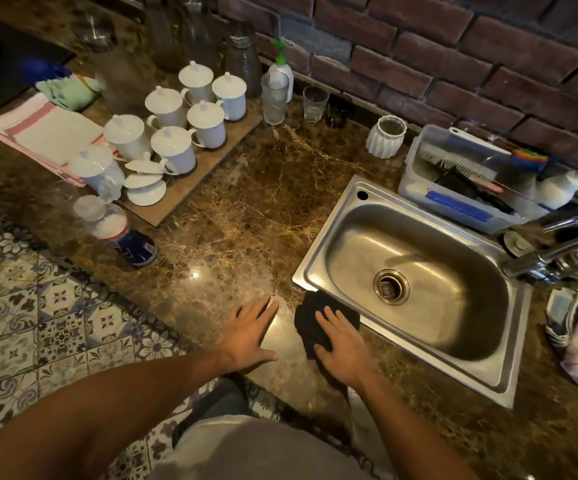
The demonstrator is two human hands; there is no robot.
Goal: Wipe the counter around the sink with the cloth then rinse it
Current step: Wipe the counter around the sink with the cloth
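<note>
A dark cloth point(310, 315) lies on the brown marble counter point(246, 220), overlapping the near left corner of the steel sink's rim point(318, 258). My right hand point(341, 344) presses flat on the cloth, fingers spread and pointing away from me. Just to its left, my left hand point(249, 332) rests flat on the bare counter near the front edge, fingers apart and holding nothing. The sink basin is dry-looking with its drain point(391, 285) uncovered. A chrome faucet point(554, 247) reaches in from the right.
A wooden board point(211, 168) of white lidded cups stands at the back left, with folded towels point(45, 129) beyond. A bottle point(114, 230) stands near the counter's front edge. Glasses point(274, 97), a soap dispenser point(282, 69) and a brush tub point(467, 178) line the brick wall.
</note>
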